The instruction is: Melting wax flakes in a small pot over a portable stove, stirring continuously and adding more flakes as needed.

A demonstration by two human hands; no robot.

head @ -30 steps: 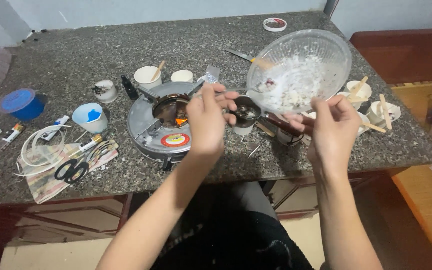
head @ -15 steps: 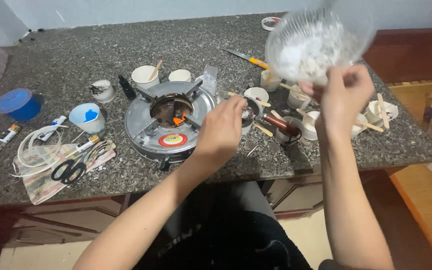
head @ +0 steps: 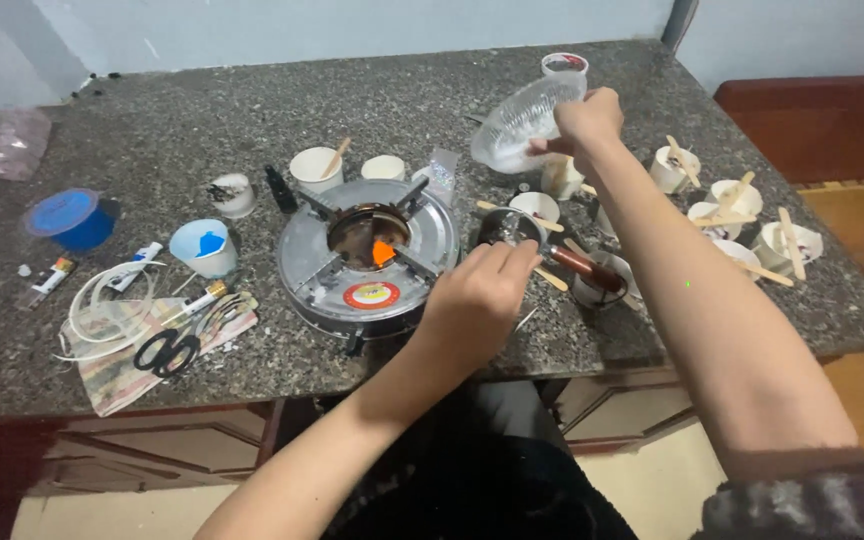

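Two bare hands work over a speckled grey stone desk, whose near-right corner is hidden behind the right forearm. Near the middle of the desk sits a round silver burner with a small orange glow at its centre. At the far side, the right hand has its grip clamped on the rim of a clear ribbed plastic bowl, which is tilted and resting on or just above the desk; the white contents are hard to make out through the blurred wall. Right of the burner, the left hand has its fingers drawn together beside a small dark metal ladle with a brown handle; whether they pinch something thin is hidden by the knuckles. Several small white cups with wooden sticks stand on the right, partly covered by the arm. On the near left lie a striped cloth, black scissors and a coil of white cord; further out stands a blue tub.
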